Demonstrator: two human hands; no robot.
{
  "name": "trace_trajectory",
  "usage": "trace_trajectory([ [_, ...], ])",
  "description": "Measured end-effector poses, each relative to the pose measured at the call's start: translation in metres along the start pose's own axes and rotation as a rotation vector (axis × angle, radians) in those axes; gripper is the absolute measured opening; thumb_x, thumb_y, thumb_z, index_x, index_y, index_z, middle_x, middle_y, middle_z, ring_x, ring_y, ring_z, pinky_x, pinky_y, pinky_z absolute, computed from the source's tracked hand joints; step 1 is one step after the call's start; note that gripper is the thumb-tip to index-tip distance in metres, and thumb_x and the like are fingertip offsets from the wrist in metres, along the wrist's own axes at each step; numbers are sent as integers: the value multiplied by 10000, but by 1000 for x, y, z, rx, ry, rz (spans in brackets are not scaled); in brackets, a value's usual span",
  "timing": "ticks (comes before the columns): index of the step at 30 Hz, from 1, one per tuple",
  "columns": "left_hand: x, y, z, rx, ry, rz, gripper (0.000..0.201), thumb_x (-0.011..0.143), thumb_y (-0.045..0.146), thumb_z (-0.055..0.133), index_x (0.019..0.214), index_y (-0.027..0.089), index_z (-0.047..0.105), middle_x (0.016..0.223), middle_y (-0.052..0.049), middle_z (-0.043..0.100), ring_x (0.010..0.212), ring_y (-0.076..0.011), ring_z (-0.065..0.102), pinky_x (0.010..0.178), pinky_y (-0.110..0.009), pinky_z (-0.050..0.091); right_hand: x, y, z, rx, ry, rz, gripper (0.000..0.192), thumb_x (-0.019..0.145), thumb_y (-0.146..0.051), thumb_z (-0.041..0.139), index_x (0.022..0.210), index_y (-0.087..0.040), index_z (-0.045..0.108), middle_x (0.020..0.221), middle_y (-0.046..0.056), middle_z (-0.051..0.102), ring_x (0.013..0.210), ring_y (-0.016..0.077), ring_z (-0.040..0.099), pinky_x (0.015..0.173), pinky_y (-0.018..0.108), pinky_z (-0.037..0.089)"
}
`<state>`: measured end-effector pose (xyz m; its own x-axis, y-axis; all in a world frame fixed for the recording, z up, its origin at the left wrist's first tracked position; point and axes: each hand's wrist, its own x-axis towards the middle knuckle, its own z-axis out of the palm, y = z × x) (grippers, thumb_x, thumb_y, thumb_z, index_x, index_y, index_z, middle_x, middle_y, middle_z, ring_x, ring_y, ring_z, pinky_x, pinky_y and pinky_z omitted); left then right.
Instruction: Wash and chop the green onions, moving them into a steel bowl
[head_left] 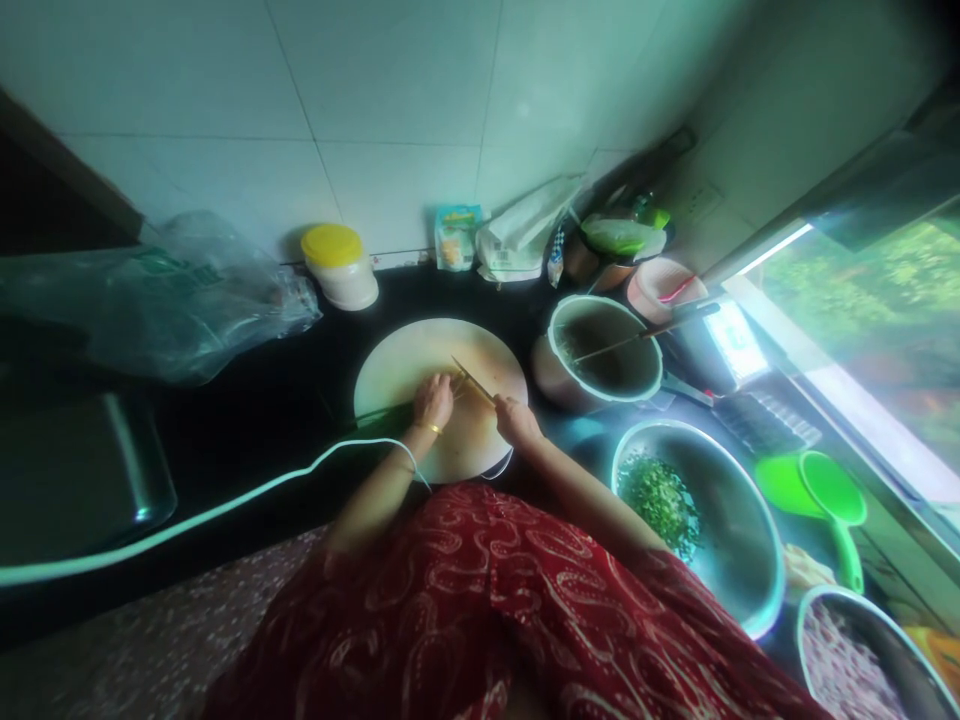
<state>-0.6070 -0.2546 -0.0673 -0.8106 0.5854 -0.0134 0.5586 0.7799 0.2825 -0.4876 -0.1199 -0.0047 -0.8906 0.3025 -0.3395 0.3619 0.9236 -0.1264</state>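
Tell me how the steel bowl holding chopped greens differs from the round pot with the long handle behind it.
The wide shiny steel bowl is shallow and holds a heap of chopped greens; the round white-rimmed pot is deeper, darker inside, and smaller across. The pot has a long handle and a stick-like utensil lying across its rim; the bowl has neither. Both are round and sit on the dark counter.

One round pale wooden chopping board (420, 360). One thin knife (472, 380). Two hands (433, 400) (516, 418). One dark cooking pot (604, 350), two shiny steel bowls (742, 530) (862, 650), one yellow-lidded white tub (339, 265), one bright green plastic scoop (832, 495), one crumpled clear plastic bag (165, 300), one flat steel tray (75, 470).
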Motion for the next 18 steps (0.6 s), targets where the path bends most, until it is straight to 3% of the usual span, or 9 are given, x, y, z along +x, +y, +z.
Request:
trace_trajectory([
  [3,11,-4,-5,17,-15,-62,314,916,234,387,1046,158,662,1045,-150,652,1061,-300,560,903,-428,397,0,0,-1,-7,-7,10,286,936,-125,329,1148,-180,513,1007,104,641,865,183,644,687,255,453],
  [6,25,-4,-7,-21,-53,-125,256,887,275,468,978,182,690,1018,-132,676,1045,-293,578,882,-420,405,0,-2,-1,6,-12,20,295,939,-133,325,1167,-187,505,1019,99,640,873,183,648,690,252,456],
  [9,41,1,-8,-82,-88,-160,273,884,270,469,997,198,707,1020,-121,693,1006,-274,606,841,-385,423,-1,-5,-3,21,-21,20,316,945,-145,319,1208,-188,489,1037,104,640,887,187,650,706,258,462],
  [13,54,6,-10,-81,-85,-97,296,895,238,449,1001,168,717,1010,-140,686,967,-264,616,814,-352,433,-1,-7,-4,19,-36,23,319,958,-172,316,1235,-187,472,1060,109,640,917,189,647,719,256,466],
  [18,32,1,-6,-55,39,5,317,919,245,446,1151,135,630,1052,-145,643,994,-255,588,856,-343,430,1,-3,0,7,-43,24,304,983,-224,293,1227,-187,471,1065,112,662,940,192,650,744,264,468],
])
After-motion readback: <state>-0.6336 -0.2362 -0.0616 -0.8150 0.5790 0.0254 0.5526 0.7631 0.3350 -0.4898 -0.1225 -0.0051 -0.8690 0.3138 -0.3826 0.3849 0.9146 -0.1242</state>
